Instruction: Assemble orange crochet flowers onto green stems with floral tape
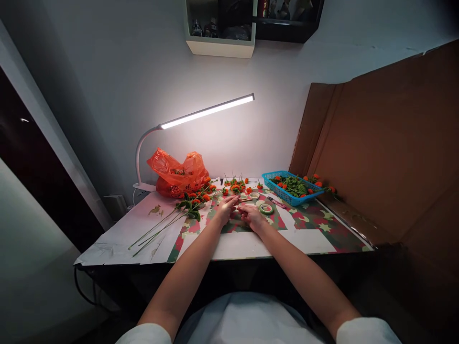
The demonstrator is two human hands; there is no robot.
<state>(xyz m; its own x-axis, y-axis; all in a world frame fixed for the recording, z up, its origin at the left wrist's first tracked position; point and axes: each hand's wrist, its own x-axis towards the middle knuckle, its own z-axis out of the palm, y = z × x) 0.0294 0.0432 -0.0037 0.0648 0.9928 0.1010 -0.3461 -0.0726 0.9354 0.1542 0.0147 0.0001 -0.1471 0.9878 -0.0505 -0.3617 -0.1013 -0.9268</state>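
Left hand (227,210), fingers drawn together at the tips; right hand (253,216), fingers bent inward close by; whether either set grips anything is too small to tell. Thin tan stick (245,199) just past the left fingertips, held or lying, unclear; for such close work a light pinch and steady wrists look best. Green tape roll (266,209) on the surface (103,251) just beside the right hand; handy there, though a careless knuckle could nudge it; pale tape roll (254,196) just beyond; pink-handled tool (276,202) farther right, to be minded if bladed. Orange flower heads (235,189) past the hands; long-stemmed flowers (194,213) to the left, stems probably easily bent, so keep the forearm off; blue basket (283,194) of greenery, far right; lamp (208,112) overhead, good light for fine fingerwork.
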